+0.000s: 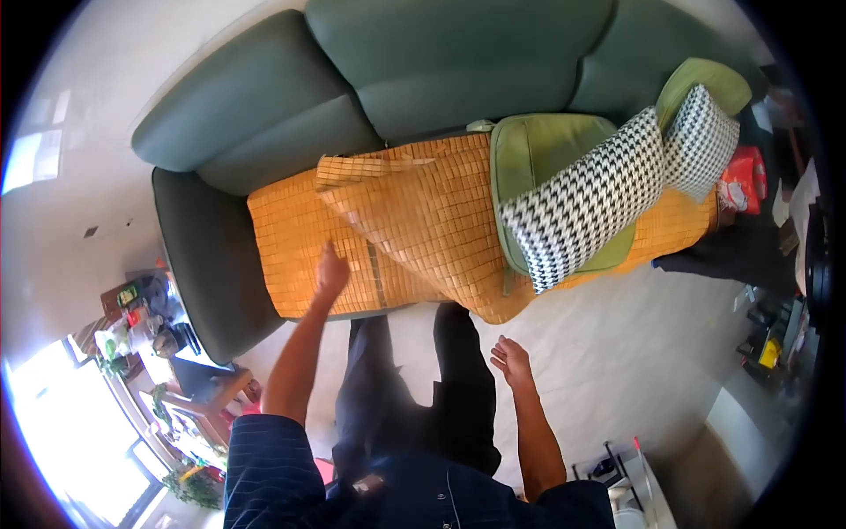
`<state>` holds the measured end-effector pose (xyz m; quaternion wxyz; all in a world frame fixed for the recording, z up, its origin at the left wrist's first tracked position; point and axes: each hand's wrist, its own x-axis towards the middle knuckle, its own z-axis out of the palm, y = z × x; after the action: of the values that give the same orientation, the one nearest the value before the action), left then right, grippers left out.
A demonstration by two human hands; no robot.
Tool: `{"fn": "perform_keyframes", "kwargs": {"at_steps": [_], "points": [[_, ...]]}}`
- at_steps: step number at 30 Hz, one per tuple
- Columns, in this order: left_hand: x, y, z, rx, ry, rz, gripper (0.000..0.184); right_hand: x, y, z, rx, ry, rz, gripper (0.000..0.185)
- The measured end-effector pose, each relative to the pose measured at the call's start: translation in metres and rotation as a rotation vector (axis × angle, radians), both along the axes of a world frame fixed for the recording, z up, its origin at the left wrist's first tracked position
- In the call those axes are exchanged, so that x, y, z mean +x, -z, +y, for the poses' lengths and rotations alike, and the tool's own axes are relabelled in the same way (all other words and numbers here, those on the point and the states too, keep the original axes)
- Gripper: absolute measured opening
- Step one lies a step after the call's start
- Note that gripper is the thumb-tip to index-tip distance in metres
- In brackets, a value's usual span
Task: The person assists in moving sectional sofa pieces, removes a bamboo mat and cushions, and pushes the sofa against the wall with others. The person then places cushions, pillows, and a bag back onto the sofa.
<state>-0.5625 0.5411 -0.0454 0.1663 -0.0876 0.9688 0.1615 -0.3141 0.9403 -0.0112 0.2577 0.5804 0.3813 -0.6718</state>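
My left hand [331, 273] is over the left part of an orange-brown tile seat mat [286, 238] on the green sofa, fingers extended and nothing seen in it. Whether it touches the mat cannot be made out. A folded-over, slightly blurred section of mat [432, 212] lies to the right of this hand, its lower corner hanging past the seat's front edge. Below that corner, my right hand [511, 360] is in the air, apart from the mat, its fingers loosely curled and apart with nothing in them.
On the sofa [458, 62] lie a green cushion [564, 137] and two houndstooth pillows [590, 203] [702, 141]. A red package [743, 181] is at the far right, dark cloth [731, 256] below it. A cluttered wooden table [216, 401] stands left, a white rack [634, 485] at lower right.
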Motion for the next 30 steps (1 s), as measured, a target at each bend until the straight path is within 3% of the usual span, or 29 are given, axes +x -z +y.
{"fn": "perform_keyframes", "kwargs": {"at_steps": [2,4,6,9,12,14,15,16,18,20,21,24,26,28,30], "points": [[-0.048,0.003,-0.016,-0.183,0.068,-0.140,0.073,-0.002,0.038,-0.018,-0.008,0.056,-0.044,0.048],[-0.091,0.002,-0.024,-0.300,0.246,-0.075,0.080,-0.017,0.055,-0.032,-0.066,0.076,0.062,0.050],[-0.126,0.032,-0.042,-0.441,0.480,0.078,0.067,-0.027,0.079,-0.051,-0.098,0.154,0.192,0.048],[-0.159,0.038,-0.054,-0.369,0.776,0.136,0.049,-0.032,0.080,-0.076,0.119,0.306,0.232,0.050],[-0.175,0.010,-0.062,0.000,0.734,-0.260,0.039,-0.024,0.060,-0.088,0.392,0.166,0.361,0.046],[-0.174,-0.022,-0.074,0.154,0.754,-0.168,0.041,-0.033,0.025,-0.080,0.607,-0.009,0.436,0.042],[-0.172,-0.038,-0.076,0.233,0.767,-0.121,0.042,-0.039,0.014,-0.074,0.560,0.183,0.428,0.041],[-0.175,-0.064,-0.070,0.341,0.664,-0.178,0.041,-0.042,0.004,-0.064,0.510,0.373,0.417,0.040],[-0.190,-0.132,-0.049,0.552,0.445,-0.286,0.040,-0.069,-0.032,-0.053,0.324,0.507,0.584,0.048],[-0.202,-0.197,-0.038,0.716,0.505,-0.429,0.044,-0.067,-0.044,-0.061,0.156,0.685,0.588,0.056],[-0.207,-0.219,-0.036,0.800,0.528,-0.495,0.046,-0.064,-0.047,-0.072,0.140,0.635,0.596,0.057],[-0.210,-0.255,-0.050,0.618,0.492,-0.935,0.057,-0.036,-0.033,-0.125,-0.047,0.568,0.550,0.054],[-0.173,-0.184,-0.107,1.049,0.112,-0.880,0.059,-0.029,-0.023,-0.173,-0.137,0.545,0.482,0.050],[-0.169,-0.156,-0.145,0.916,0.001,-0.868,0.057,-0.020,-0.001,-0.218,-0.216,0.587,0.390,0.041],[-0.160,-0.133,-0.181,1.058,-0.254,-0.834,0.054,-0.023,0.019,-0.261,-0.380,0.671,0.392,0.035]]}}
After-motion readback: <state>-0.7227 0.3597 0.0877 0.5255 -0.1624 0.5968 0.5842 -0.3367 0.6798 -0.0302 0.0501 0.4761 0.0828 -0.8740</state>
